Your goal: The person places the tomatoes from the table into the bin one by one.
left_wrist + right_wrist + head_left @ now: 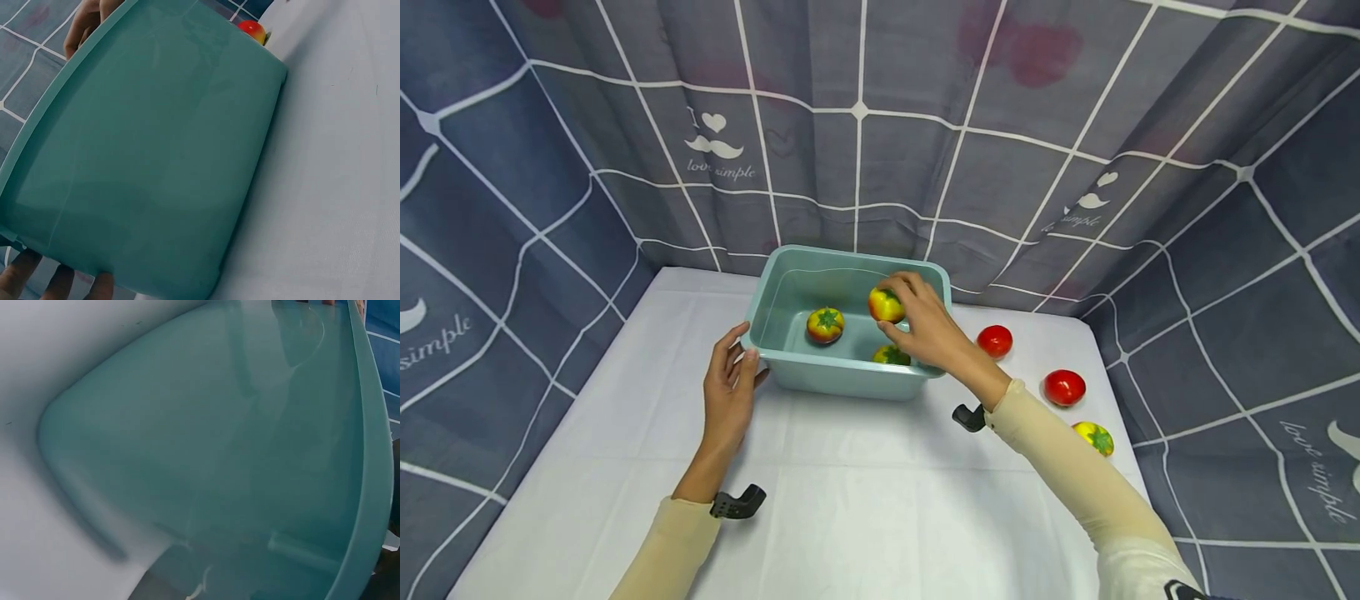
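A pale green plastic box stands near the table's back edge. My left hand holds its left front corner, with fingers at the rim; in the left wrist view the fingertips show beside the box wall. My right hand reaches over the right part of the box and grips a round red-and-yellow fruit between thumb and fingers. Inside the box lie a similar fruit with a green star-shaped top and another fruit, partly hidden by the front wall. The box's outside wall fills most of the right wrist view.
Right of the box, two red fruits and a yellow-green topped one lie on the white-covered table. Grey checked curtains enclose the table at the back and both sides.
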A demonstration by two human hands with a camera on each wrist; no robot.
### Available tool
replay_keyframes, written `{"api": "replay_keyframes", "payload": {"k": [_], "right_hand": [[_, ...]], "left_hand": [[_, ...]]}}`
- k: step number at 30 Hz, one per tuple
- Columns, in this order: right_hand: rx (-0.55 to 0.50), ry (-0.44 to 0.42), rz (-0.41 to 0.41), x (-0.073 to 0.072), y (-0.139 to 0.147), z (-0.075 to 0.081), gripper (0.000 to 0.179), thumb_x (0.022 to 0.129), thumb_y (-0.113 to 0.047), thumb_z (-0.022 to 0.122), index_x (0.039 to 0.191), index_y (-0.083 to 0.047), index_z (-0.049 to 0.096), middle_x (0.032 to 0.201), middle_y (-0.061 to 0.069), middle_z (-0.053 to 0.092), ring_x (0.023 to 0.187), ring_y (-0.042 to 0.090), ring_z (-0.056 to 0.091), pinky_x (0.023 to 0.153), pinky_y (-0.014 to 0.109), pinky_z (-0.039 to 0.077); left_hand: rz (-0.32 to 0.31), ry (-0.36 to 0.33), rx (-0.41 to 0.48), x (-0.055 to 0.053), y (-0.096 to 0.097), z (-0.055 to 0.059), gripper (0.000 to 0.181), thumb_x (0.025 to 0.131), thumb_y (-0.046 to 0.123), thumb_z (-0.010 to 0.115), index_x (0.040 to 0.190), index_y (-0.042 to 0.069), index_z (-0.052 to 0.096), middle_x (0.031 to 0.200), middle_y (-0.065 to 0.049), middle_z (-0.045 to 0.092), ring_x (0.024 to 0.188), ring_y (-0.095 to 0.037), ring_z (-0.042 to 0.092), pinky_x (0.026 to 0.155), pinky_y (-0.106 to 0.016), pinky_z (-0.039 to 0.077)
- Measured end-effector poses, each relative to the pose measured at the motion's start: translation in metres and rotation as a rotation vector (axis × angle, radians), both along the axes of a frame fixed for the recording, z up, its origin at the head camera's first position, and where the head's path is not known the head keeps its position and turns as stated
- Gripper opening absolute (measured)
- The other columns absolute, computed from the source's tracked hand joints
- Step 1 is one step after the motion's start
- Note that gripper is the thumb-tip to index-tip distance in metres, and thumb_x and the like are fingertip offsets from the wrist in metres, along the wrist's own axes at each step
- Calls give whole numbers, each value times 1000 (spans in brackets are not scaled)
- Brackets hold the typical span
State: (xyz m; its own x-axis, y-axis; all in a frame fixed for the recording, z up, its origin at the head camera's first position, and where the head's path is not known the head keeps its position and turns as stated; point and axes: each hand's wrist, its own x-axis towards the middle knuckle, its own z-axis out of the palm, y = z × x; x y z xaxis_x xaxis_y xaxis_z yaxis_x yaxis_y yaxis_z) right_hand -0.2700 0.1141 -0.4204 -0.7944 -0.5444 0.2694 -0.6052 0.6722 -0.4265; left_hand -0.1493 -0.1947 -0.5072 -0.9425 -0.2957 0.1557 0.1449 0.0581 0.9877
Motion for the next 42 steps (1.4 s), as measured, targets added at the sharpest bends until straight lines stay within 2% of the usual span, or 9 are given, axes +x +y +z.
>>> {"api": "replay_keyframes", "payload": {"k": [6,12,19,25,29,33,36,39,42], "right_hand": [[-18,-1,-8,-4,-4,-2,55,101,-29,76,150,-18,53,155,11,48,141,32,49,126,53,40],[-58,-24,-40,-5,-3,-5,66,98,-30,80,154,-15,50,160,11,45,146,33,50,125,55,45],[-92,-10,-47,-2,3,-6,64,99,-29,80,154,-15,50,158,10,46,145,31,51,125,50,47],[-145,0,-68,4,13,-8,62,98,-27,80,152,-16,52,159,10,48,145,31,52,118,51,53],[-237,6,-100,12,26,-11,58,98,-25,80,150,-17,55,157,10,51,134,31,59,109,51,57],[-350,9,-164,25,45,-20,56,97,-21,80,148,-13,58,154,10,53,134,32,59,111,51,58],[-424,31,-237,36,65,-29,56,96,-18,82,146,-10,60,151,11,55,139,31,58,113,52,57],[-458,52,-334,50,88,-40,54,95,-18,83,144,-12,61,147,10,59,137,28,57,113,54,55],[-500,54,-431,67,112,-53,53,96,-16,82,144,-12,62,144,10,61,134,28,59,114,51,56]], "left_hand": [[-6,2,-4,0,2,-1,49,114,31,55,162,32,46,164,-5,52,148,-37,54,100,-19,62],[-14,6,-1,-1,4,0,49,114,30,55,162,31,46,165,-5,51,149,-38,54,101,-20,62],[-9,4,-1,-1,5,2,49,114,31,55,162,30,46,165,-6,52,149,-37,54,100,-20,62],[-2,0,-6,0,4,1,49,114,31,55,162,30,47,164,-5,52,148,-35,55,99,-19,62],[4,0,-6,0,4,1,48,114,31,56,161,30,48,164,-5,52,145,-29,58,98,-19,62],[12,-6,-6,1,2,2,48,114,31,56,161,30,48,164,-6,53,142,-22,60,98,-19,62],[16,-8,-4,0,3,2,48,114,31,55,161,30,48,163,-8,54,137,-14,63,98,-19,62],[18,-5,-5,0,3,3,48,114,31,55,161,30,48,163,-9,54,132,-5,63,98,-18,62],[14,-4,-10,0,4,3,48,114,30,54,162,30,47,163,-8,53,132,-3,62,98,-17,62]]}}
